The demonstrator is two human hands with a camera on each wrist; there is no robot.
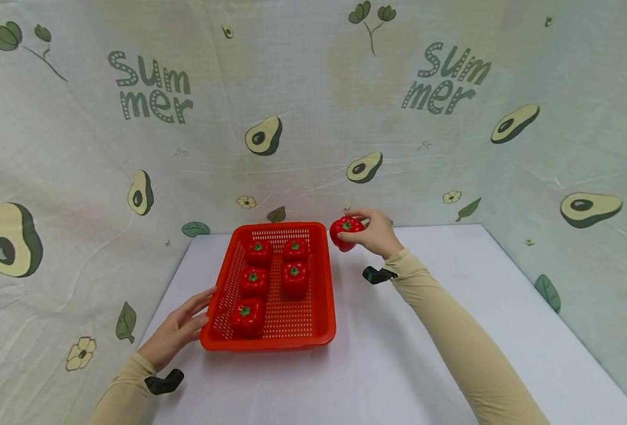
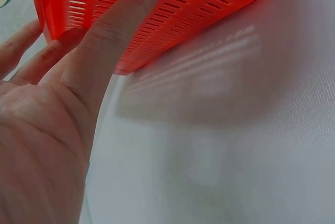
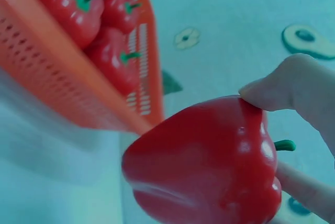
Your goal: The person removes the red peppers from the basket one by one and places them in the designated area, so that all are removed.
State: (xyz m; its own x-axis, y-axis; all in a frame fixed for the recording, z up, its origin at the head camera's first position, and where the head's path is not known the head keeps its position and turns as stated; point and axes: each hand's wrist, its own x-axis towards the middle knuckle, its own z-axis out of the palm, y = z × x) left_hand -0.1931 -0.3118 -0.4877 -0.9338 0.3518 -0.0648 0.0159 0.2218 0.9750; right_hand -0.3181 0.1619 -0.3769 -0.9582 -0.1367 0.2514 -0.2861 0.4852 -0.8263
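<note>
A red bell pepper with a green stem is held in my right hand, raised beside the far right corner of a red plastic basket. In the right wrist view, thumb and fingers pinch the pepper near its stem end, its blunt bottom towards the basket wall. My left hand rests against the basket's left side with fingers fairly straight. The left wrist view shows its thumb laid along the slotted wall. Several more red peppers stand stem up inside the basket, in two columns.
The basket stands on a white table against a pale cloth backdrop printed with avocados and lettering. Similar cloth hangs on the left and right. Each wrist wears a black camera mount.
</note>
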